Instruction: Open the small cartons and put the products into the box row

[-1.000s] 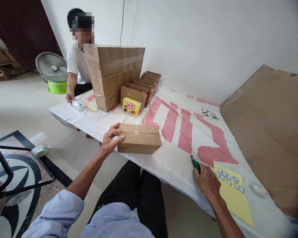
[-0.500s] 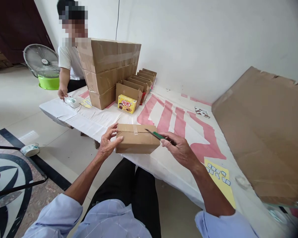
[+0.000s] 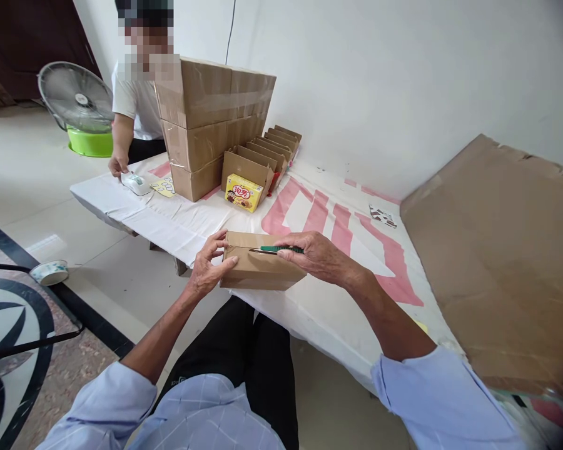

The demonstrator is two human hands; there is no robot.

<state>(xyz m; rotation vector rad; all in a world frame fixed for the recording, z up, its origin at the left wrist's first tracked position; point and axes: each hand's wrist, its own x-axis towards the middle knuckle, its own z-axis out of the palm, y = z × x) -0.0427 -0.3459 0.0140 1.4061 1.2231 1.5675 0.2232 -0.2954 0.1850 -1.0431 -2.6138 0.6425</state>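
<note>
A closed brown cardboard box [image 3: 258, 275] rests at the near edge of the cloth-covered table. My left hand [image 3: 211, 262] grips its left end, thumb on the front and fingers behind. In my right hand [image 3: 309, 253] is a utility knife [image 3: 281, 249] with a green handle. Its blade points left and lies along the seam on top of the box, over the middle. The right hand hides the box's upper right corner.
Stacked taped cartons [image 3: 201, 125] stand at the back left, beside a row of open cardboard boxes [image 3: 272, 153] and a yellow snack box [image 3: 243, 193]. A person [image 3: 138, 119] sits behind, one hand on a white object [image 3: 136, 184]. A large cardboard sheet [image 3: 492, 262] leans on the right.
My right hand has moved left with the utility knife, from the box's right end to the seam at its middle. My left hand keeps its hold.
</note>
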